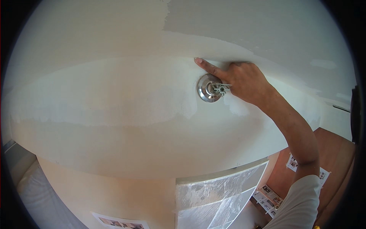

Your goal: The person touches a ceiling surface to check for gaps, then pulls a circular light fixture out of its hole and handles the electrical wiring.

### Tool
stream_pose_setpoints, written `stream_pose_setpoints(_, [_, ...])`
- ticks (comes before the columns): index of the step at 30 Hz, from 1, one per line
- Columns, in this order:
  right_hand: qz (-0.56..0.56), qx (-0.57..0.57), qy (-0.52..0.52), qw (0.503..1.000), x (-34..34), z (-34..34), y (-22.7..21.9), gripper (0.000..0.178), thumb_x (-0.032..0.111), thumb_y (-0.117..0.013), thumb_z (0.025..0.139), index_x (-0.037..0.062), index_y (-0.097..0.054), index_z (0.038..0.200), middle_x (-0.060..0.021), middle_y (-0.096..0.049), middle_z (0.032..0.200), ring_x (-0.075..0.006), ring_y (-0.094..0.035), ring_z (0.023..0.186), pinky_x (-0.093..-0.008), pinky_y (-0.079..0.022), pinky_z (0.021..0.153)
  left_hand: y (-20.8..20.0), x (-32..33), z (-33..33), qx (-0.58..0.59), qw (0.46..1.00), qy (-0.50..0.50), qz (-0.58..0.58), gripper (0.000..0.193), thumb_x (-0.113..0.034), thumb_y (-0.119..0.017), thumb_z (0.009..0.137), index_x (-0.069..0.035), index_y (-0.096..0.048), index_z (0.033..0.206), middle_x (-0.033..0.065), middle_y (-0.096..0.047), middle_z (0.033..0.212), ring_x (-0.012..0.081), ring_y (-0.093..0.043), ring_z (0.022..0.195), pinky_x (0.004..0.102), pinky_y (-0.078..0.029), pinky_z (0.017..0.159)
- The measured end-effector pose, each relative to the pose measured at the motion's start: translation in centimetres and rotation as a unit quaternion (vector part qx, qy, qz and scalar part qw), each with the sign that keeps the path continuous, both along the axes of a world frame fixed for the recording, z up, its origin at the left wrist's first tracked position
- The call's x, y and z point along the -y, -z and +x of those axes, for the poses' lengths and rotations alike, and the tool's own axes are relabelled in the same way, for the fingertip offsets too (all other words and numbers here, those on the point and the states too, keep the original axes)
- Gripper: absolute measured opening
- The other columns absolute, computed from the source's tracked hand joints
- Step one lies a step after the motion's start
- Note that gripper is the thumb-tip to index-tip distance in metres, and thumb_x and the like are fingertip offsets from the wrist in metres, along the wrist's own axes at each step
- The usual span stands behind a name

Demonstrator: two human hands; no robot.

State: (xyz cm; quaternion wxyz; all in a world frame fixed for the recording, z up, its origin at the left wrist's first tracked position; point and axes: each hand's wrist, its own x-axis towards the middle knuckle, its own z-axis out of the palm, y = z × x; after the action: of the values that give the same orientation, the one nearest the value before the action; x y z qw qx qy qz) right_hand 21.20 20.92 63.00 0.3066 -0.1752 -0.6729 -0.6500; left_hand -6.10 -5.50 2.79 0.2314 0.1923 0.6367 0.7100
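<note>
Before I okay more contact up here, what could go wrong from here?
The right grip is close beside the metal fixture, so a slip might knock its toothed end. The extended finger could mark the patchy pale surface if it is soft, which I can't tell.

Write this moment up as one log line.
right hand: one digit extended | beside metal sprinkler on pale painted surface | left hand: not in view | clear plastic sheeting below
</note>
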Motion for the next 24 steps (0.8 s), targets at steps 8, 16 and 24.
stream_pose_setpoints(8, [-0.023,-0.037,0.07,0.997,-0.2,3.8,0.8,0.094,0.001,-0.061,0.088,0.0403,-0.024,0.164,-0.0111,-0.068,0.075,-0.0227,-0.066,0.058,-0.0355,-0.058,0.056,-0.6,0.0,0.0,-0.08,0.996,-0.002,-0.05,0.038,-0.048,-0.048,0.109,-0.017,-0.066,0.124,0.0011,-0.071,0.091,0.0151,-0.065,0.071,0.0313,-0.056,0.064])
stream_pose_setpoints(16, [-0.081,-0.086,0.1,0.988,-0.9,7.4,2.0,0.094,-0.003,-0.061,0.087,0.0407,-0.028,0.163,-0.0083,-0.056,0.067,-0.0231,-0.052,0.048,-0.0389,-0.049,0.048,-1.1,-0.1,0.0,-0.07,0.996,0.001,-0.053,0.038,-0.049,-0.048,0.108,-0.018,-0.066,0.122,0.001,-0.071,0.091,0.0153,-0.065,0.069,0.0325,-0.055,0.061])
stream_pose_setpoints(24, [-0.034,-0.056,-0.001,0.998,-0.1,5.4,3.1,0.094,0.0,-0.063,0.085,0.0383,-0.03,0.164,-0.0061,-0.056,0.07,-0.0194,-0.05,0.044,-0.0346,-0.045,0.04,-2.5,0.2,1.0,-0.029,0.998,0.007,-0.062,0.039,-0.051,-0.047,0.108,-0.02,-0.066,0.121,0.0008,-0.071,0.091,0.0156,-0.065,0.067,0.0337,-0.055,0.058])
